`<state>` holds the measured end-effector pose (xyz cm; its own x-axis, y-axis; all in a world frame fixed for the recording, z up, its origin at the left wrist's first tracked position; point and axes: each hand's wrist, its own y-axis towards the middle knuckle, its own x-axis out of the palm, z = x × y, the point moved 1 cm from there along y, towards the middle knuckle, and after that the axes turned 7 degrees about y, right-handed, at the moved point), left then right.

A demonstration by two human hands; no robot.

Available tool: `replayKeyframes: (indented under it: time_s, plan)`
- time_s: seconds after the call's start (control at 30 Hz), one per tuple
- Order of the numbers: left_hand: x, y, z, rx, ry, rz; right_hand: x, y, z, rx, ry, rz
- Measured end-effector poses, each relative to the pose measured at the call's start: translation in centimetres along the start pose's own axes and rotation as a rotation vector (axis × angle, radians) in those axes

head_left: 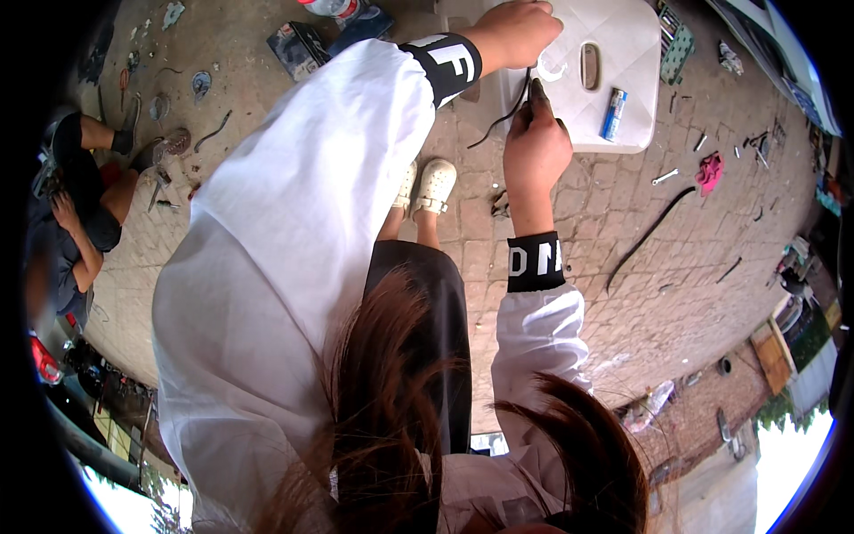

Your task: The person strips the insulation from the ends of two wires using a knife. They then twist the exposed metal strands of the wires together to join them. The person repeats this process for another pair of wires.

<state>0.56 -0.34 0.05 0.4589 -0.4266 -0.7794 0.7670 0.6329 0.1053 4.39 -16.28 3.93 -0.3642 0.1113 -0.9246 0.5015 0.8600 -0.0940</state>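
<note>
A thin black cord (501, 123) hangs in a curve beside the white plastic stool (636, 53), its upper part reaching my hands. My right hand (538, 151) is closed, thumb and finger pinching the cord near the stool's left edge; the fingertips look dark. Farther up, my left hand (516, 34) is closed over the stool top, and what its fingers hold is hidden. A small white curl (553, 69) lies between the two hands, against the stool. On the stool, right of its oval slot, rests a blue and white tube (614, 114).
A small wrench (664, 176), a pink cloth (710, 173) and a black hose (649, 236) lie on the brick paving to the right. A green tool case (676, 44) is beyond the stool. Another person (84, 205) sits at the far left. My light clogs (436, 185) are below.
</note>
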Motion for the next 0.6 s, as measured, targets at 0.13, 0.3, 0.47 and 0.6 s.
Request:
replayKeyframes:
  time_s: [0.13,0.3,0.47,0.6]
  plan:
    - [-0.30,-0.05,0.09,0.019,0.005,-0.009,-0.01,-0.07,0.07,-0.008,0.012,0.018]
    - [-0.04,-0.05,-0.02,0.023,0.007,0.003,0.00,-0.08,0.05,-0.012,0.011,0.026]
    - [-0.08,0.04,0.07,0.032,0.028,-0.008,-0.08,-0.05,0.04,-0.012,0.011,0.026]
    - [0.17,0.06,-0.17,0.030,0.037,-0.003,-0.26,0.08,-0.02,-0.014,-0.014,0.000]
